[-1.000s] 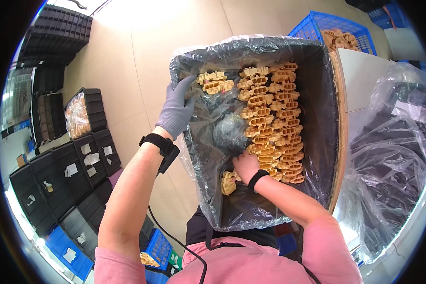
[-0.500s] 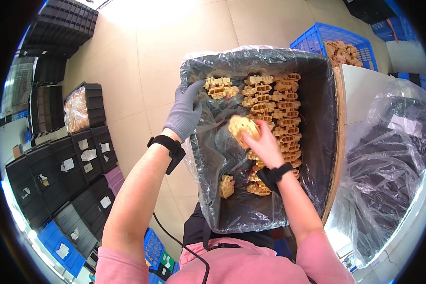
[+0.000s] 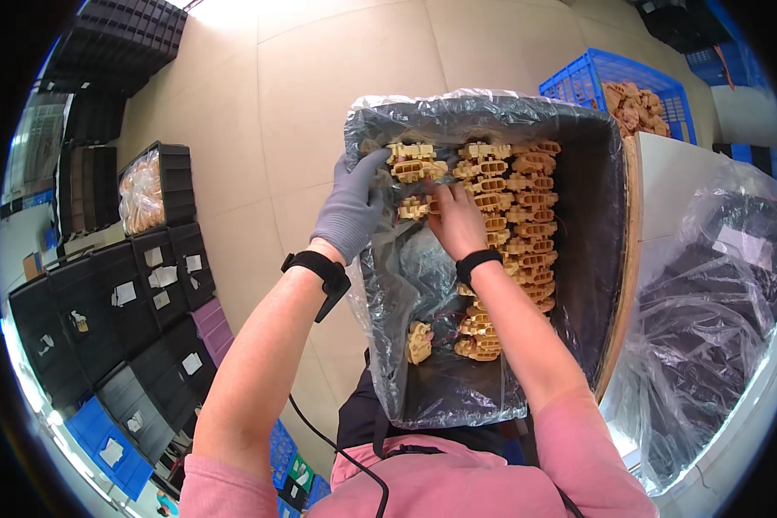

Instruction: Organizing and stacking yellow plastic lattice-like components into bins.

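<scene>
My right hand (image 3: 459,223), bare with a black wrist strap, grips a tan moulded plastic part (image 3: 413,207) low inside a black bin (image 3: 578,328) lined with clear plastic film. Two similar parts (image 3: 417,168) lie just beyond it, at the head of the left row. My left hand (image 3: 354,203), in a grey glove, rests at the bin's left wall over the film. Its fingers are apart and empty, the fingertips close to those two parts. Two long rows of tan parts (image 3: 531,211) fill the bin's middle. A single part (image 3: 419,343) lies near the front left.
A blue crate (image 3: 570,82) with tan pieces stands beyond the bin at right. Film-covered dark goods (image 3: 708,319) lie on the right. Black bins (image 3: 86,319) are stacked at left, near a black crate (image 3: 177,186) of bagged parts. A black cable (image 3: 328,440) hangs before me.
My right hand has carried the tan part away from me and down into the left row, behind the two parts there. My left hand stays at the bin's left wall. The view has shifted slightly.
</scene>
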Demonstrator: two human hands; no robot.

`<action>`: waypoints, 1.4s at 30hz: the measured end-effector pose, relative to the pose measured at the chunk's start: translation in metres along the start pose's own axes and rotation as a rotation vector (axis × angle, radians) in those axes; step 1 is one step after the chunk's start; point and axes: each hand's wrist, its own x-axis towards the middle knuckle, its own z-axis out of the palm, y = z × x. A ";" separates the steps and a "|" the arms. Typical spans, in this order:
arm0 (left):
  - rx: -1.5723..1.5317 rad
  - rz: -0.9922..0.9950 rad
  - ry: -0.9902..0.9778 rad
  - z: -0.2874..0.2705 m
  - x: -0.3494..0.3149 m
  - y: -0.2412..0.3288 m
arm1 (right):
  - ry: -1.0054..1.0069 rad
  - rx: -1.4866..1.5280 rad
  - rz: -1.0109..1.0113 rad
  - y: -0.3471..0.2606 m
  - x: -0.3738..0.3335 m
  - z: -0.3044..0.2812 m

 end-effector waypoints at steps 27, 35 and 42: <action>0.004 0.052 0.023 0.002 0.001 -0.003 | 0.126 0.128 0.314 -0.002 0.035 0.066; 0.022 0.042 0.008 0.006 0.001 0.000 | 0.181 0.213 0.303 -0.004 0.006 0.042; 0.068 0.115 0.051 -0.001 -0.003 -0.011 | -0.553 0.153 0.293 -0.009 -0.085 0.024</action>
